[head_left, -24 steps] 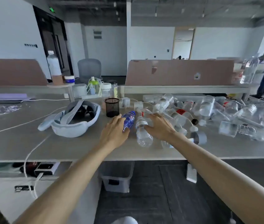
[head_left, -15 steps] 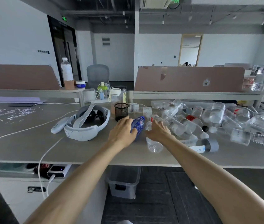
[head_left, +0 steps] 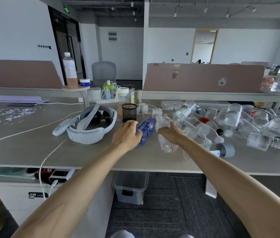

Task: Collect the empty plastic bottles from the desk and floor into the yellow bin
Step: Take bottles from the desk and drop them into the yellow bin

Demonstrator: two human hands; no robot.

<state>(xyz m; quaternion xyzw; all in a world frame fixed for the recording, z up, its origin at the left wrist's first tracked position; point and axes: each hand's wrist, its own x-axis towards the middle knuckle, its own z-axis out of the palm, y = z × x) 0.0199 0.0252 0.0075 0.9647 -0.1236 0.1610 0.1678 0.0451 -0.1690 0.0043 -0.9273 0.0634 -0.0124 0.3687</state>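
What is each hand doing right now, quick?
The left hand grips the blue bottle.
The right hand grips a clear bottle.

Open-plan office: long counter (head_left: 32,148) w/ 2 pink partition screens (head_left: 202,78) beyond the left grip (head_left: 126,134), mesh pen cup (head_left: 129,112) just past it, grey swivel chair (head_left: 103,72) far behind, drawer unit (head_left: 20,194) below-left, carpet tiles (head_left: 178,212) underneath, green exit sign (head_left: 66,9) high up-left.

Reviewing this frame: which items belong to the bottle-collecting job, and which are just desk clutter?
Job:
- blue bottle, gripped by the left hand
- clear bottle, gripped by the right hand
- pile of clear bottles on the desk

Clutter:
- white headset
- black mesh cup
- part-full orange drink bottle
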